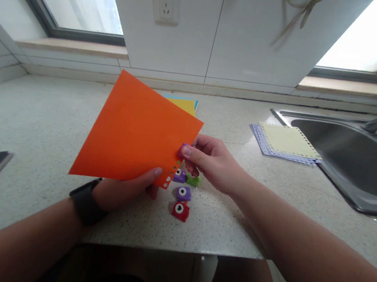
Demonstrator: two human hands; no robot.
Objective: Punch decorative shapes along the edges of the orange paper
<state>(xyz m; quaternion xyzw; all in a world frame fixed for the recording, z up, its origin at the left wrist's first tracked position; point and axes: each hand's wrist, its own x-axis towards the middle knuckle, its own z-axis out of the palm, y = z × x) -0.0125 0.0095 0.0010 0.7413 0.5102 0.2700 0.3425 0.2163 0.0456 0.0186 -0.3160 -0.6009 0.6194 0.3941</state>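
Some of left hand (137, 183) hides under orange paper (138, 131); thumb on top, pinching it. Right hand (212, 159) squeezes purple punch (181, 152) at paper's right edge, punch half hidden by thumb. Green punch (194, 180), partly covered, just below right hand.

There is one view, and it is taken from a camera on the head of the person. From above the near edge of the bench (59, 123), it faces forward and down, across the bench to its back edge and the wall (184, 53) behind. The camera is quite near: the left hand (138, 184) and the right hand (211, 159) lie around the middle. Below the near edge, the legs (244, 277) are partly seen. The view is wide, and its right border cuts the sink (334, 163).
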